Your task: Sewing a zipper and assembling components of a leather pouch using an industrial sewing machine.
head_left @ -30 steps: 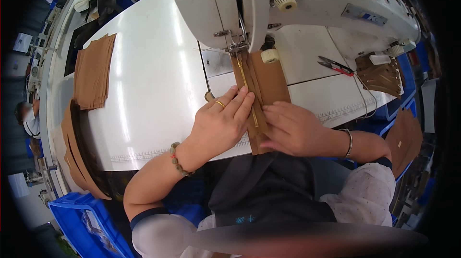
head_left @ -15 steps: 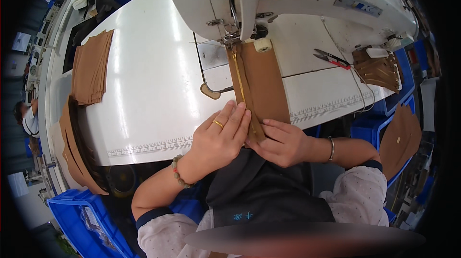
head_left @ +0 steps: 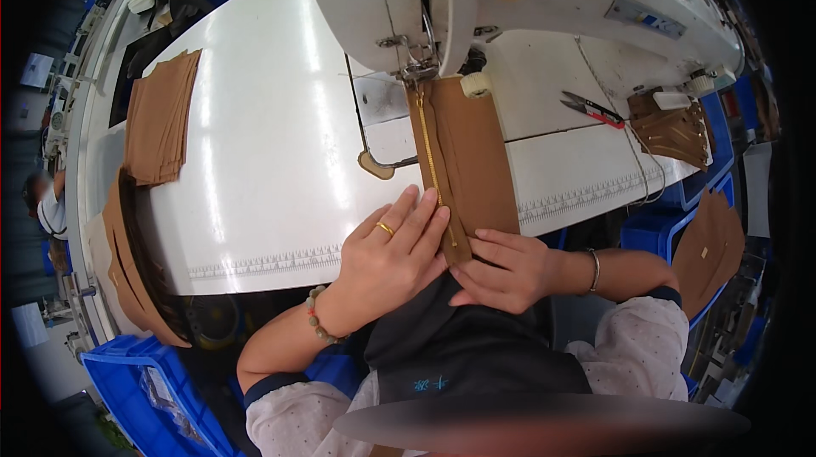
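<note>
A brown fabric panel [head_left: 480, 142] runs from under the presser foot of the white sewing machine [head_left: 382, 11] toward me. Along its left side lies a gold-toothed zipper [head_left: 430, 151] on brown tape, its near end over the table's front edge. My left hand [head_left: 393, 240], with a ring, lies with outstretched fingers on the zipper's near part. My right hand [head_left: 506, 270] is beside the tape's near end, fingertips touching its right edge. Its fingers are bent and the thumb stands apart below them. Fabric partly hides the fingertips.
Brown fabric pieces [head_left: 161, 117] are stacked at the left. Black-and-red thread snips [head_left: 592, 108] lie at the right, near more brown pieces [head_left: 670, 130]. A blue crate [head_left: 153, 389] stands lower left. Brown panels [head_left: 707, 249] hang over blue bins at the right.
My right hand has shifted down toward me, its thumb parting from the tape, so the zipper's near end now shows. My left hand stays on the zipper. The view has shifted slightly.
</note>
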A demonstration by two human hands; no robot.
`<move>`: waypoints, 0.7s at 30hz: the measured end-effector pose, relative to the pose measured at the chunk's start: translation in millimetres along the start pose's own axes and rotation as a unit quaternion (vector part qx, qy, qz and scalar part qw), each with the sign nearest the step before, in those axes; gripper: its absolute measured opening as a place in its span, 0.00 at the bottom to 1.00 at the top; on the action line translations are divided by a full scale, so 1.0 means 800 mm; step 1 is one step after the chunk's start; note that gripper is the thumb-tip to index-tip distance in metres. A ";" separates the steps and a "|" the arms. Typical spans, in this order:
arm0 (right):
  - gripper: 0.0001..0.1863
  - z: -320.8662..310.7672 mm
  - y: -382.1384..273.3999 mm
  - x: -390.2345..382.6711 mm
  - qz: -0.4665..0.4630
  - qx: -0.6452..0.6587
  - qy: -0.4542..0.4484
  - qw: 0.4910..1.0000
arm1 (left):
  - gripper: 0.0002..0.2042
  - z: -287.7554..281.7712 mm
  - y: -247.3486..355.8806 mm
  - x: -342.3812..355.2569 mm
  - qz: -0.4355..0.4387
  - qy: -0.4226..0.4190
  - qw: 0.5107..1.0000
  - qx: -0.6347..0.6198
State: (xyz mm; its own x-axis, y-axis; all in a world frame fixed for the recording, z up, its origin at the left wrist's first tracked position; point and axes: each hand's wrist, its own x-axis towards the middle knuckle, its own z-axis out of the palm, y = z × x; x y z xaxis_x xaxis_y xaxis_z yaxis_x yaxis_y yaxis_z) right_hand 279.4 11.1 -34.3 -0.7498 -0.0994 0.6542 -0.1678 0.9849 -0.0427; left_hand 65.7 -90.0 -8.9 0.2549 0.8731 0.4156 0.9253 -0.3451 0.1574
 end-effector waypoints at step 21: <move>0.46 0.014 0.137 0.053 0.165 -0.002 -0.172 0.971 | 0.26 0.005 0.002 -0.004 -0.005 -0.002 1.000 0.011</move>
State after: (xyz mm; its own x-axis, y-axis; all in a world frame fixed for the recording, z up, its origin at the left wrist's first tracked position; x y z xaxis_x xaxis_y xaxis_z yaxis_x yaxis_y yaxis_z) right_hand 222.2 113.4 -19.4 -0.9317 0.1815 0.3147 0.1202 0.9715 -0.2044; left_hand 67.5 -92.1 -13.8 0.2466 0.8776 0.4112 0.9335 -0.3291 0.1426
